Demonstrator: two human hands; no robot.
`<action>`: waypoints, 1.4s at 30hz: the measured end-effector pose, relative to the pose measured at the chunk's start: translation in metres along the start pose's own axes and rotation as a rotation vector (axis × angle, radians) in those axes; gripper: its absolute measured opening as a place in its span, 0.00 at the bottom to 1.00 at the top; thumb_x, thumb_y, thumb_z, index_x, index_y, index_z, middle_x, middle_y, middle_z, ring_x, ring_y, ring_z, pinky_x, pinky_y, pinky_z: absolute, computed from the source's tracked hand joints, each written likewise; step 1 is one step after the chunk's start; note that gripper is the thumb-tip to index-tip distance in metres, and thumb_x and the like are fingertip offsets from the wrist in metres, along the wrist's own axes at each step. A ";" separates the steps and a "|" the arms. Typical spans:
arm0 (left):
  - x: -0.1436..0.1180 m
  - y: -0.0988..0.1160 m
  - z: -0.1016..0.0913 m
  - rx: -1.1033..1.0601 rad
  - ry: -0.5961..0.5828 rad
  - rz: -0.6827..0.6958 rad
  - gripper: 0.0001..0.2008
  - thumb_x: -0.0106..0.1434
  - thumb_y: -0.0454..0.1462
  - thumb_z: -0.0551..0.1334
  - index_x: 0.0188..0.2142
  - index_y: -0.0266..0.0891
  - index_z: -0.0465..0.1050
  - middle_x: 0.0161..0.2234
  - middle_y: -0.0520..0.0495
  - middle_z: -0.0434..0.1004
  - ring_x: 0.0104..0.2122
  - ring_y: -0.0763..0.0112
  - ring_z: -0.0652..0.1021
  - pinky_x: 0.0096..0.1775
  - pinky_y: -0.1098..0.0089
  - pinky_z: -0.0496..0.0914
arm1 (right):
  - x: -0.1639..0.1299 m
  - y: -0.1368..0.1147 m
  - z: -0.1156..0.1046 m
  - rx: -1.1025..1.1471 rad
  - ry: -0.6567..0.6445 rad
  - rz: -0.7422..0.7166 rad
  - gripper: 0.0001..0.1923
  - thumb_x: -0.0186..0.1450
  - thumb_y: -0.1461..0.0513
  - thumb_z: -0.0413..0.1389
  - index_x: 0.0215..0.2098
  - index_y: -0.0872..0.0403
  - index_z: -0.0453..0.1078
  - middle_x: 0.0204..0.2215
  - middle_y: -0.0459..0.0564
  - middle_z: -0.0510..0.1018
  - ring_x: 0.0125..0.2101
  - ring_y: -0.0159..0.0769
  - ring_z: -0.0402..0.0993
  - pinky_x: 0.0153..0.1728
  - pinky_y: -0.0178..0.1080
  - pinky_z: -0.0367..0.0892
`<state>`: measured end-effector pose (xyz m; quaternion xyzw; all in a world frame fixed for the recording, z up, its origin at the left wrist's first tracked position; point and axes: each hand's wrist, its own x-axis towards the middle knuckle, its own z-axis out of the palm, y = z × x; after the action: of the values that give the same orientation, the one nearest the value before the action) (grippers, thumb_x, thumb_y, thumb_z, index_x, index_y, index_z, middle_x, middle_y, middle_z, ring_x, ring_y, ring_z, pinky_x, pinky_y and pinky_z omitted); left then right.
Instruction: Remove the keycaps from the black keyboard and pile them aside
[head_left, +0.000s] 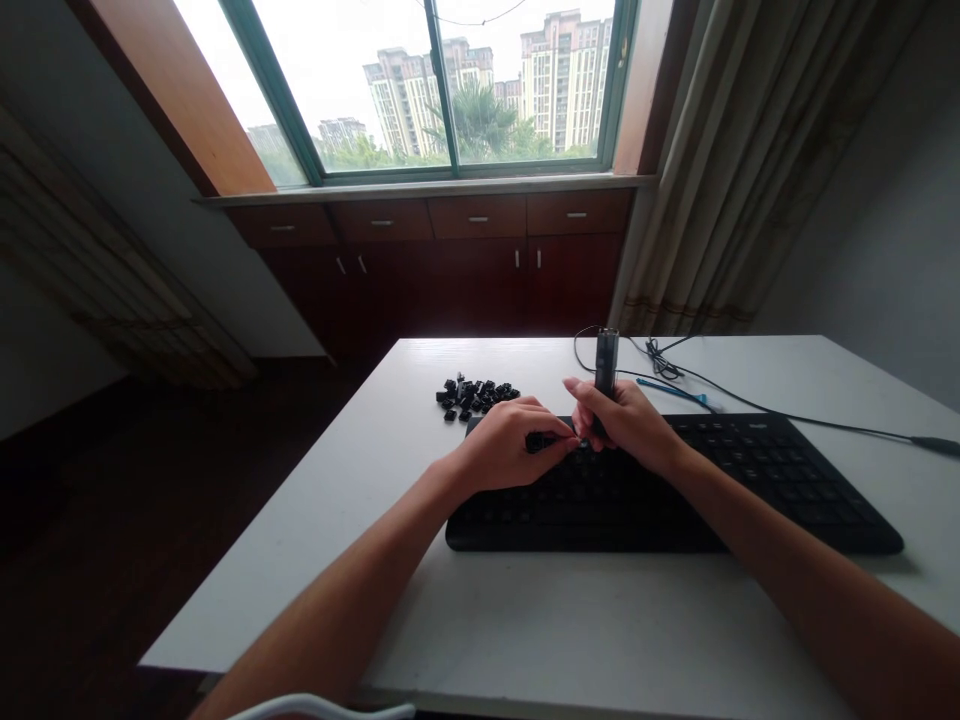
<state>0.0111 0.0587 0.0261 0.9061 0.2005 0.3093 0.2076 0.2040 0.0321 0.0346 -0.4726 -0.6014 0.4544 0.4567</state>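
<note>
A black keyboard (645, 520) lies on the white table, below both hands. My right hand (619, 415) is wrapped round a thick black cylindrical tool (606, 362), held nearly upright over the keyboard's upper middle part. My fingers hide the tool's lower end. My left hand (521, 440) is closed in a pinch just beside that lower end, its fingertips close to the right hand's. Whatever it pinches is too small to make out. Beyond the left hand sits a loose pile of small black keycaps (472, 395).
Behind the right hand a blue slender tool (675, 392) lies on the white table (337, 560). A thin black cable (810, 418) is bunched at the back and runs right to a dark thicker piece (936, 445). Wooden cabinets (450, 280) stand below the window.
</note>
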 end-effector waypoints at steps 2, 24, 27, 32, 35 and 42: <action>0.000 -0.002 0.001 -0.005 0.008 0.009 0.06 0.67 0.37 0.64 0.39 0.40 0.81 0.31 0.48 0.83 0.33 0.68 0.78 0.43 0.66 0.73 | -0.001 0.000 0.000 -0.022 -0.011 0.013 0.30 0.68 0.45 0.55 0.17 0.55 0.67 0.16 0.47 0.73 0.12 0.27 0.65 0.14 0.31 0.57; -0.003 -0.017 -0.005 0.148 -0.116 0.031 0.09 0.69 0.41 0.64 0.46 0.46 0.79 0.48 0.47 0.78 0.48 0.60 0.73 0.51 0.59 0.70 | 0.000 0.004 0.001 -0.067 -0.010 0.026 0.29 0.69 0.48 0.55 0.15 0.56 0.66 0.14 0.46 0.71 0.12 0.28 0.67 0.14 0.31 0.58; -0.003 -0.017 -0.005 0.145 -0.117 0.032 0.08 0.70 0.40 0.63 0.46 0.46 0.79 0.47 0.48 0.78 0.47 0.61 0.73 0.52 0.60 0.70 | 0.000 0.003 0.001 -0.074 -0.009 -0.032 0.28 0.69 0.49 0.55 0.16 0.55 0.65 0.14 0.45 0.71 0.12 0.27 0.65 0.14 0.32 0.58; -0.003 -0.016 -0.004 0.119 -0.115 0.023 0.08 0.70 0.40 0.63 0.46 0.45 0.79 0.47 0.48 0.78 0.48 0.61 0.73 0.53 0.59 0.69 | -0.001 0.002 0.002 -0.066 -0.016 -0.068 0.29 0.71 0.48 0.53 0.16 0.54 0.62 0.13 0.42 0.67 0.12 0.26 0.61 0.15 0.33 0.58; -0.003 -0.016 -0.003 0.091 -0.114 0.034 0.07 0.70 0.39 0.63 0.45 0.44 0.78 0.48 0.47 0.77 0.49 0.61 0.73 0.54 0.60 0.69 | -0.002 0.002 0.001 -0.083 -0.007 -0.091 0.28 0.71 0.49 0.53 0.17 0.54 0.62 0.13 0.41 0.65 0.12 0.25 0.59 0.16 0.33 0.56; -0.002 -0.017 -0.002 0.069 -0.112 0.029 0.07 0.70 0.39 0.62 0.44 0.43 0.78 0.47 0.47 0.77 0.48 0.61 0.73 0.53 0.60 0.69 | -0.001 0.002 -0.001 -0.057 0.010 -0.105 0.28 0.71 0.48 0.53 0.17 0.54 0.62 0.13 0.41 0.64 0.14 0.26 0.58 0.17 0.34 0.55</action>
<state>0.0043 0.0722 0.0180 0.9315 0.1857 0.2538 0.1826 0.2057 0.0318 0.0328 -0.4555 -0.6358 0.4101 0.4692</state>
